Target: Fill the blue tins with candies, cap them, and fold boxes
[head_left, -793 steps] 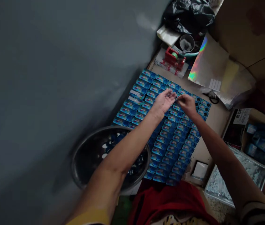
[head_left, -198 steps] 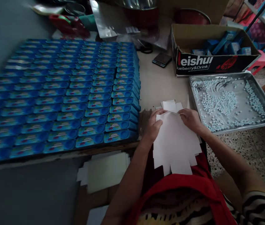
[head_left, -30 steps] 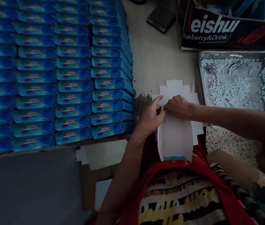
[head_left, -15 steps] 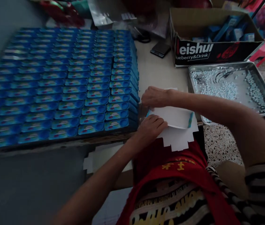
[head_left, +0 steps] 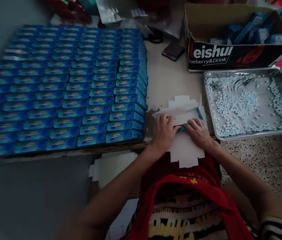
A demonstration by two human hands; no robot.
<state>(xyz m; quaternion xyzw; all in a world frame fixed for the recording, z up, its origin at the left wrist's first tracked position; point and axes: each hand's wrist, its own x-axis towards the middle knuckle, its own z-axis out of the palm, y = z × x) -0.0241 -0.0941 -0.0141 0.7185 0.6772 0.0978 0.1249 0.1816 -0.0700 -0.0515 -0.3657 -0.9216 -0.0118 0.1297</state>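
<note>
A partly folded carton (head_left: 184, 117), white inside with blue at its edges, lies near the table's front edge. At its left front, my left hand (head_left: 163, 132) is closed on the carton, fingers bent and thumb along the front wall. My right hand (head_left: 198, 134) grips the front wall farther right, its fingers pressed together over the blue edge. The fingertips are partly hidden. Beneath the carton lie flat white carton blanks (head_left: 187, 151) with notched flaps, jutting past the table edge above the red apron (head_left: 160, 173).
Rows of blue packs (head_left: 81, 90) cover the table's left side. At right is a metal tray (head_left: 253, 136) of small pale pellets. Behind it stands a black printed box (head_left: 233, 58) with blue cartons inside. A dark flat device (head_left: 173, 51) lies near that box.
My right hand has come from the carton's far left corner to its front right wall. My left hand has shifted slightly right and stays on the carton. The view has shifted slightly.
</note>
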